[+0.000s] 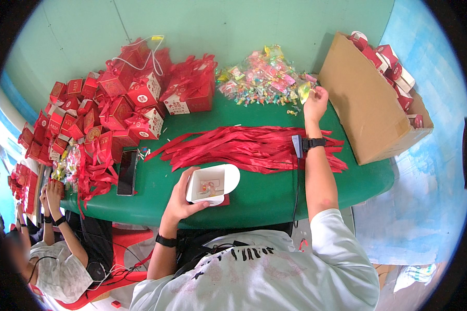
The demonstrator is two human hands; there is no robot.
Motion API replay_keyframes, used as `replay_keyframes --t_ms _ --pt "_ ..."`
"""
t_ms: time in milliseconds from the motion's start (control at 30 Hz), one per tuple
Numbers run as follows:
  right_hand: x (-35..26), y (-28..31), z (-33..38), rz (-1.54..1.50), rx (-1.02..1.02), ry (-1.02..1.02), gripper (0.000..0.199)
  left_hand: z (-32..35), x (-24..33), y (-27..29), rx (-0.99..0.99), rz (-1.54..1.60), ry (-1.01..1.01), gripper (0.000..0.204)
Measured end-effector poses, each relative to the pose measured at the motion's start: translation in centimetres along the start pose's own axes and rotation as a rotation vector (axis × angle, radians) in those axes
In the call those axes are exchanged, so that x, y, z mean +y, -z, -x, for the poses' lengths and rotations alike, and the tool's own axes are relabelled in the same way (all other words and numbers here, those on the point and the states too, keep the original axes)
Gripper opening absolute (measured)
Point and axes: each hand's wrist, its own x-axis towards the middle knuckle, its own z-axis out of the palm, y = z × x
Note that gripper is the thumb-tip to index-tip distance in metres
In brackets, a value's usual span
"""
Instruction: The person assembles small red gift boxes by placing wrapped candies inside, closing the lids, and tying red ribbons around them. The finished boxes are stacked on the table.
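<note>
fingers of the left hand [179,201] are wrapped round the left side of an open white box [207,176], thumb below; its mouth faces up, with a few wrapped sweets [208,187] inside, above the front part of the green table [264,202]. fingertips of the right hand [316,101] pinch a yellow packet [304,93] at the right end of the sweets pile.

at far left, a co-worker's hands [53,196] are at a small red box [58,187]. beyond them, red boxes [114,111] are heaped high, a white cord [155,59] over the top. next comes a dark phone [127,172], lying flat. in the middle, long red ribbons [233,147] lie sideways, the right forearm [320,176] crossing above their right end. behind the ribbons is the sweets pile [264,80], many-coloured. at far right, a tilted cardboard carton [366,109] holds more red and white boxes [394,67].
</note>
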Motion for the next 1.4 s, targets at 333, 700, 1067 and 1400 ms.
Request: replay_keyframes --t_ms 333,700,1067,1400 --pt "-16.9 -0.4 5.9 -0.651 -0.532 -0.165 0.024 0.2 0.1 0.0 0.011 0.018 0.025 0.1" --pt "-23.6 0.4 16.1 -0.433 -1.872 -0.028 0.025 0.1 0.7 -0.2 0.013 -0.008 0.041 0.1" --pt "-23.0 -0.1 17.0 -0.378 -1.903 0.028 0.039 0.2 0.4 -0.1 0.009 -0.009 0.051 0.101" --pt "-20.3 -1.8 15.9 -0.28 -1.601 0.022 0.025 0.1 0.8 0.0 0.011 -0.017 0.056 0.101"
